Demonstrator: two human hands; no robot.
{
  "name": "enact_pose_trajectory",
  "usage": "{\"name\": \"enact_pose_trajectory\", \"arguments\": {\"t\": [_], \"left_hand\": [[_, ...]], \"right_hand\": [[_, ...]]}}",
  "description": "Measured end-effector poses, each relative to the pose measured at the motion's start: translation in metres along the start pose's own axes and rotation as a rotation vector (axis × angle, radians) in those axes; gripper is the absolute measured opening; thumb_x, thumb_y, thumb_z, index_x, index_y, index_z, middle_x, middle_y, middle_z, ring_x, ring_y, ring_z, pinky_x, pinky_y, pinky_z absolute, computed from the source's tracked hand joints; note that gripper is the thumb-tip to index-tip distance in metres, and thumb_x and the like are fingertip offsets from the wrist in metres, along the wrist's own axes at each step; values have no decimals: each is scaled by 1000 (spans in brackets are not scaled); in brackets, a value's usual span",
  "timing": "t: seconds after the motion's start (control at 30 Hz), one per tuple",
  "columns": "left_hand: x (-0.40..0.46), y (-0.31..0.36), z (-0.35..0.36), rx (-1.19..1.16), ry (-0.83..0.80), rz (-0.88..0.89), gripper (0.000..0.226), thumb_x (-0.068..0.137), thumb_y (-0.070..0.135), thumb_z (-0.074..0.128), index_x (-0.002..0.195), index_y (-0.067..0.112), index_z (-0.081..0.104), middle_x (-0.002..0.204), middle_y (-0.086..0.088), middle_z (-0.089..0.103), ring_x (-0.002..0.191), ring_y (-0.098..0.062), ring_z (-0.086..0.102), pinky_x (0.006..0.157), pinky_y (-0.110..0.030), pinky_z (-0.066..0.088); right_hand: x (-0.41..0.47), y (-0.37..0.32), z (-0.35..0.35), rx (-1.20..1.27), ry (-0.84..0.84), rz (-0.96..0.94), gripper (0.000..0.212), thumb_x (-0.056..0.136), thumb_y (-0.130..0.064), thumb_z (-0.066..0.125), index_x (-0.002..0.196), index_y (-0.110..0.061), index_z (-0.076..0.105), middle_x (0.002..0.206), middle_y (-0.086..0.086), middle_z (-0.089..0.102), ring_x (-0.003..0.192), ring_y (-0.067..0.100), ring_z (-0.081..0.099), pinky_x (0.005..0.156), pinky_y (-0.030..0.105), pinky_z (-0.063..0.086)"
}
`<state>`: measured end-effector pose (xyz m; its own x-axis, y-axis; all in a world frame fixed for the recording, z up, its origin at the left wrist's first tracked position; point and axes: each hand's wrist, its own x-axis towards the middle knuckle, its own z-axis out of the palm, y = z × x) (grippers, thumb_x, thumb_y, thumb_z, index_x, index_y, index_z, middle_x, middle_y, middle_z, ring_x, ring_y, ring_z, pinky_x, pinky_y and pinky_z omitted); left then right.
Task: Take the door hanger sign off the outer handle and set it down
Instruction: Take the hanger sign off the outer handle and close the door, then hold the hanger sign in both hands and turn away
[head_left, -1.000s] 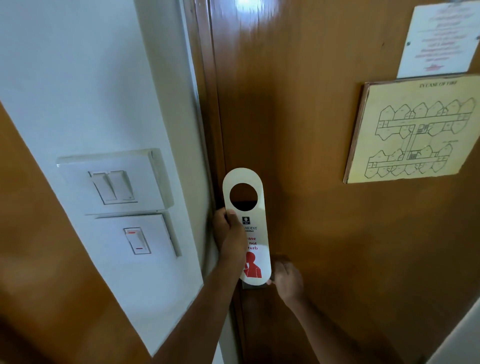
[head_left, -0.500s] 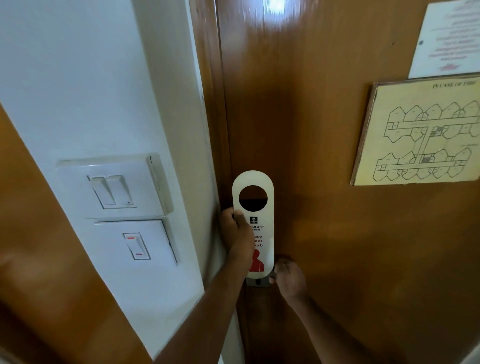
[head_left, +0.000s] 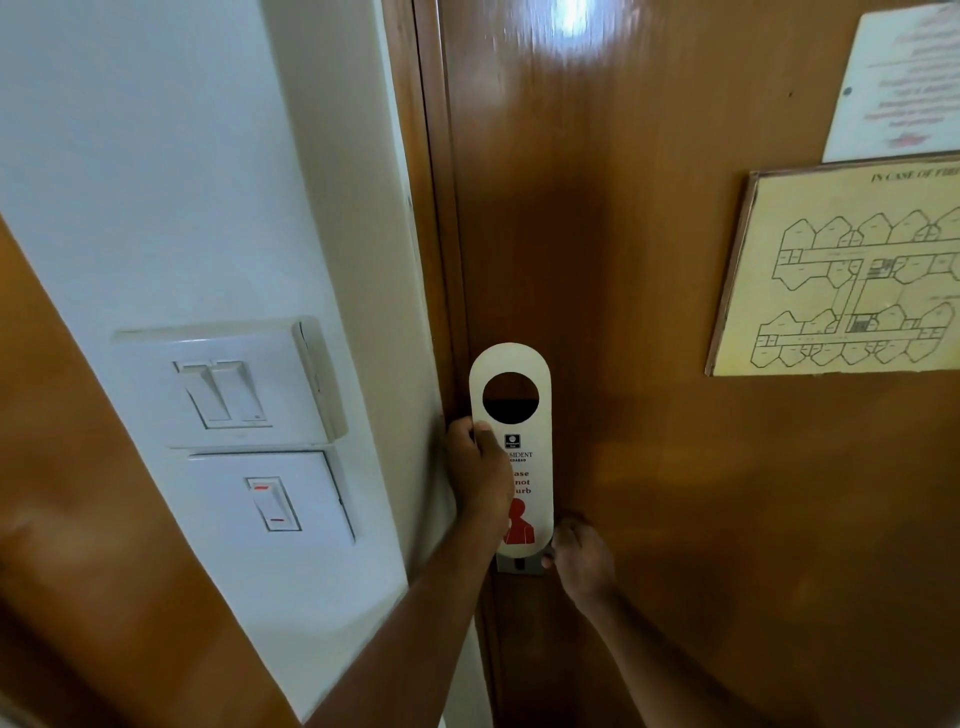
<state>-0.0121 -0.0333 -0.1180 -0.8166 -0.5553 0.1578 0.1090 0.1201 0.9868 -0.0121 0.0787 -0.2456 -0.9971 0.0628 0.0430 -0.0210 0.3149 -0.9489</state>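
Note:
A cream door hanger sign (head_left: 524, 364) with a round hole at its top and red print lower down stands upright in front of the brown wooden door (head_left: 649, 467). My left hand (head_left: 480, 475) grips its left edge, thumb across the front. Just below and to the right, my right hand (head_left: 579, 561) is closed at the door by a grey metal plate (head_left: 519, 564); the handle itself is hidden under that hand and the sign.
A white wall with a double switch panel (head_left: 223, 389) and a single switch (head_left: 272, 501) stands left of the door frame (head_left: 431, 208). On the door hang a yellow fire plan (head_left: 841, 270) and a white notice (head_left: 898, 78).
The sign and both hands keep their pose against the door. The view has drifted slightly, so the door frame and the plan sit a little further right.

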Motion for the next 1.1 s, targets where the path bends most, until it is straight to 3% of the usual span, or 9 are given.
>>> {"name": "enact_pose_trajectory", "arguments": {"t": [0.2,0.4,0.57,0.67,0.77,0.83,0.9,1.0,1.1], "left_hand": [[3,0,0,8,-15,2,19,104,28,42,112,15,54,104,-13,71,83,-23,73,69,-36,63],[4,3,-3,3,-28,0,20,104,26,42,113,13,54,104,-14,71,85,-23,73,74,-42,64],[1,4,-5,9,-59,-3,18,104,25,42,113,14,54,104,-13,71,81,-18,72,63,-32,60],[-1,5,-9,-18,-69,-20,18,103,25,44,113,14,55,100,-8,71,78,-15,71,54,-24,55],[-9,6,-14,-85,-58,-36,16,103,26,45,112,19,56,90,6,68,75,-9,69,43,-12,49],[-18,4,-15,-96,-77,-24,13,103,28,46,112,22,54,90,13,65,78,-8,67,43,-10,48],[-29,3,-14,-91,-131,0,13,102,29,49,113,24,53,93,15,63,81,-7,66,51,-15,50],[-42,5,-6,-70,-236,38,15,101,29,52,116,26,54,99,12,65,84,-11,67,59,-20,50],[-58,7,13,-58,-363,-12,22,99,35,53,118,24,55,106,3,71,89,-21,73,69,-32,60]], "right_hand": [[4,-2,-5,-159,-10,-96,31,103,-24,41,77,-28,57,70,-2,70,61,6,68,62,31,59],[12,-8,-14,-349,-69,-202,38,99,-25,43,63,-31,53,60,-7,64,56,6,58,88,47,51],[9,-15,-26,-455,-123,-284,39,101,-25,38,66,-31,54,67,-5,67,62,6,61,87,45,53],[5,-19,-36,-461,-129,-261,32,101,-21,41,77,-29,59,68,-7,63,55,2,55,67,33,53],[0,-25,-45,-334,-39,-232,25,102,-20,44,97,-22,68,88,-1,68,77,9,60,68,31,53],[-6,-36,-54,-58,28,-229,25,102,-17,44,98,-23,68,100,2,69,88,14,63,69,25,51],[-15,-54,-62,242,43,-253,27,101,-18,43,91,-21,68,95,3,69,92,21,65,64,23,51],[-31,-75,-77,379,69,-307,29,100,-20,42,99,-15,71,94,-5,77,89,9,71,64,14,54],[-47,-74,-96,375,103,-287,20,101,-15,49,100,-11,69,96,-3,79,88,16,75,67,28,61]]}}
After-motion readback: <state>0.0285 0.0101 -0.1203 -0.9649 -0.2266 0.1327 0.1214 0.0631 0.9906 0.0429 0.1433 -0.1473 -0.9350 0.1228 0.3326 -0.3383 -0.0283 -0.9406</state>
